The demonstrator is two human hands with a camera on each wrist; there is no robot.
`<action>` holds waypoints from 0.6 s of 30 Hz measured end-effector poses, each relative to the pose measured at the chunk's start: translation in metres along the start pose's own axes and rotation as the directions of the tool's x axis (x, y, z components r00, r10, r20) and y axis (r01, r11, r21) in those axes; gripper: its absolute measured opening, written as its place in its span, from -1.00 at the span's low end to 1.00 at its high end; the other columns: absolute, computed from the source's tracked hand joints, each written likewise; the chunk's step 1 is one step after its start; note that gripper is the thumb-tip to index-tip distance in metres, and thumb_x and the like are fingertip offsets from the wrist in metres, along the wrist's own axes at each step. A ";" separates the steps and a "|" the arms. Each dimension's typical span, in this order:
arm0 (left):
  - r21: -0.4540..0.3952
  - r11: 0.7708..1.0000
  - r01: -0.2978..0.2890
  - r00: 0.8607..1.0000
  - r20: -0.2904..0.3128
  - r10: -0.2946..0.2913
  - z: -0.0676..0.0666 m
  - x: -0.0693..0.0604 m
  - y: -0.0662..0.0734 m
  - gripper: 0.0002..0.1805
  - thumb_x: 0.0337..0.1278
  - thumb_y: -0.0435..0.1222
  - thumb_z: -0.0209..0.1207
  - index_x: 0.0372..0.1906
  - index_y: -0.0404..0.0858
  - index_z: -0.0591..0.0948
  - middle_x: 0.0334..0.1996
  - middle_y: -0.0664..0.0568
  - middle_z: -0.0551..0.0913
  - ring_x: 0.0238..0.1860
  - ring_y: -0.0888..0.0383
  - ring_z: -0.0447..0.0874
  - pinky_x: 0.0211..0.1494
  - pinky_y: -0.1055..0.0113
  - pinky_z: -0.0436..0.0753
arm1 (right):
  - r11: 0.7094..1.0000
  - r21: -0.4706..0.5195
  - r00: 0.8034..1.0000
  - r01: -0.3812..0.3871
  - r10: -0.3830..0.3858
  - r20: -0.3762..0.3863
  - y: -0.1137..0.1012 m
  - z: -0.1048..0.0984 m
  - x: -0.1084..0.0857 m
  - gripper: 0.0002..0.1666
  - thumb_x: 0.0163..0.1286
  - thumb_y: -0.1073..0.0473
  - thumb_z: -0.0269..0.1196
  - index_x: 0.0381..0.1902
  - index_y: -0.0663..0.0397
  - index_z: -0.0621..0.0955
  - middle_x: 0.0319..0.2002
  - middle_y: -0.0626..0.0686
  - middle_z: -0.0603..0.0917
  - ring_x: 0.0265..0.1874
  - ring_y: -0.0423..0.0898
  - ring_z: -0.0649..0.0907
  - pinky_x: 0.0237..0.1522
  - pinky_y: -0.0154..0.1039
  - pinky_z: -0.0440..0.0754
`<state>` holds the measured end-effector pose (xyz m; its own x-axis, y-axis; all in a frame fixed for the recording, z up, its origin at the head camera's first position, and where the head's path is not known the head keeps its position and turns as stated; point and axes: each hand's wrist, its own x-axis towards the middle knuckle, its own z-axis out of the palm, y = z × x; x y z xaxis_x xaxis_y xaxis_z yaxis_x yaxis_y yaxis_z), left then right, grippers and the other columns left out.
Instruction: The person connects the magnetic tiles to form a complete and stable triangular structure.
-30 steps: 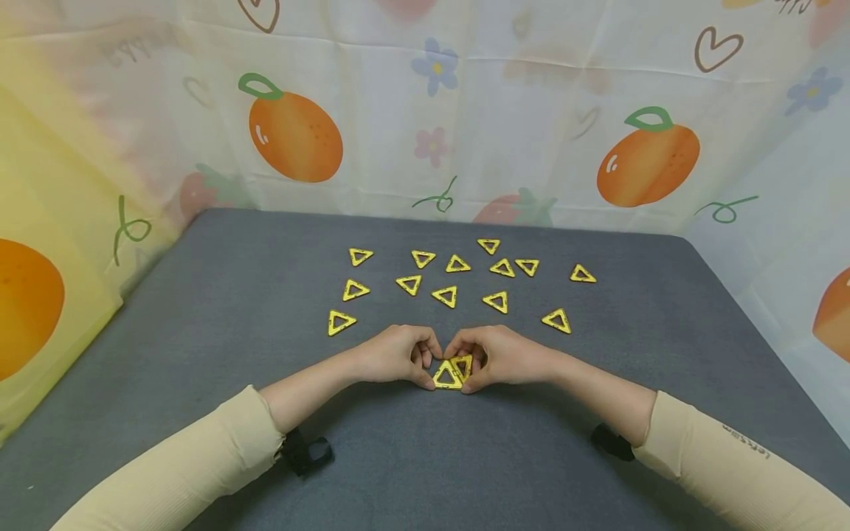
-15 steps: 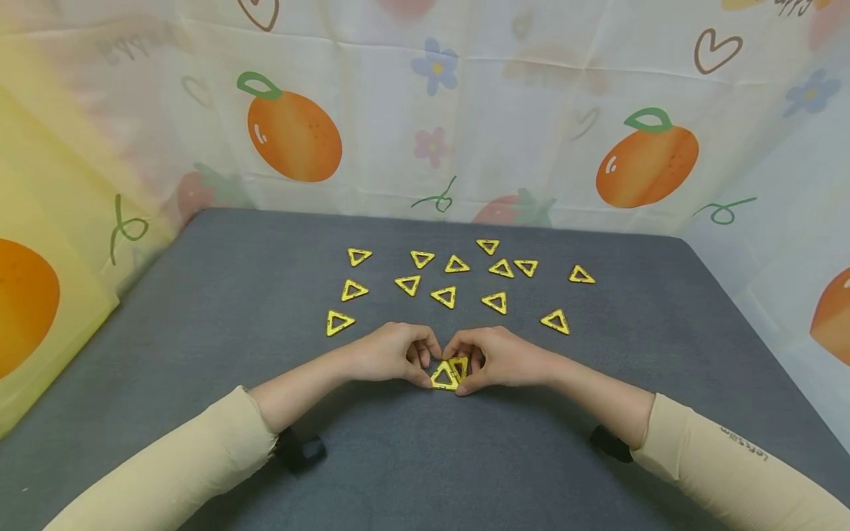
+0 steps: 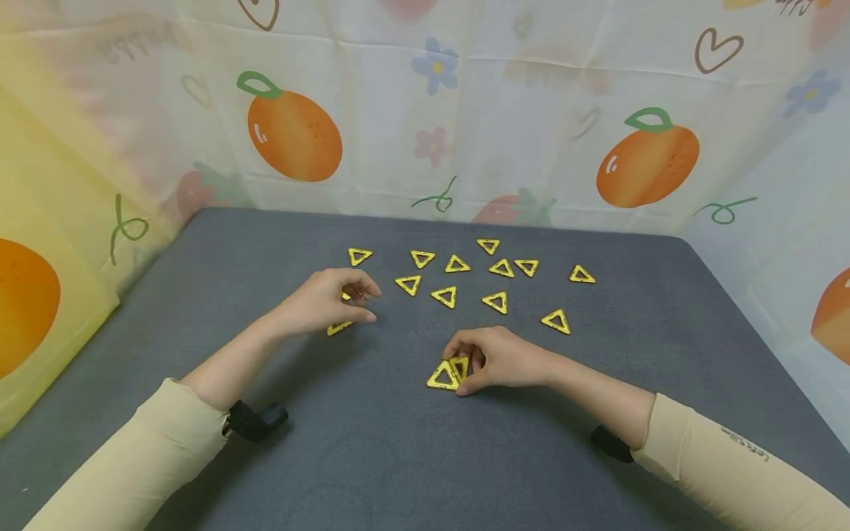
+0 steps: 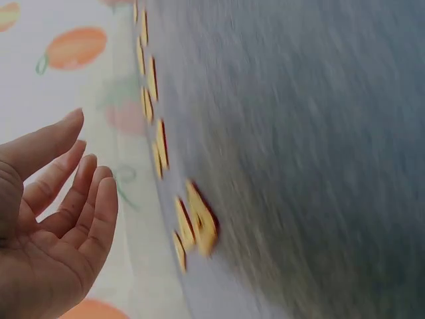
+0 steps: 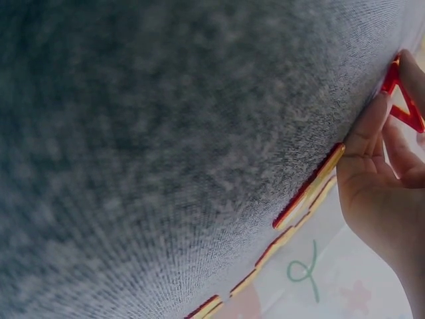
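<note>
In the head view my right hand [image 3: 501, 358] pinches a yellow triangular magnetic tile [image 3: 463, 363] with a hollow middle. That tile tilts up along the edge of a second triangular tile [image 3: 438, 385], which lies on the table. The right wrist view shows a red side of the held tile [image 5: 405, 114] between thumb and fingers. My left hand [image 3: 325, 301] is in the air at the left with loosely bent fingers and nothing in them. Below it, a triangular tile [image 3: 337, 328] is partly covered, and another just above that is almost hidden.
Several more yellow triangular tiles [image 3: 443, 297] lie scattered over the far half of the grey table [image 3: 398, 457]. One tile [image 3: 556, 321] lies to the right of the group. Behind the table hangs a fruit-patterned curtain [image 3: 505, 96].
My left hand has let go of the flat tile at the centre and moved left and away from me to the left-hand tiles. My right hand stays on its tilted tile.
</note>
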<state>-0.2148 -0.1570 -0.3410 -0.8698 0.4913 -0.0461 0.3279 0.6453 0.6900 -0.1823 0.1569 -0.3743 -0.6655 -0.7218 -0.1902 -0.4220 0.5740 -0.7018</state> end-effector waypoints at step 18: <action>-0.019 0.988 0.153 0.974 0.175 -0.147 -0.024 -0.008 -0.063 -0.43 0.07 -0.18 0.41 0.21 -0.20 0.56 0.21 -0.24 0.47 0.22 -0.15 0.44 0.25 -0.05 0.49 | 1.000 -0.007 1.000 -0.010 0.010 0.002 0.000 0.000 -0.001 -0.48 0.14 0.07 0.49 0.07 -0.12 0.60 -0.26 -0.09 0.65 -0.44 -0.26 0.60 -0.38 -0.38 0.58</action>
<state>-0.2375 -0.2157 -0.3664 -0.8307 0.4855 -0.2726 0.1842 0.7016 0.6884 -0.1816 0.1569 -0.3742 -0.6684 -0.7167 -0.1988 -0.4195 0.5840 -0.6949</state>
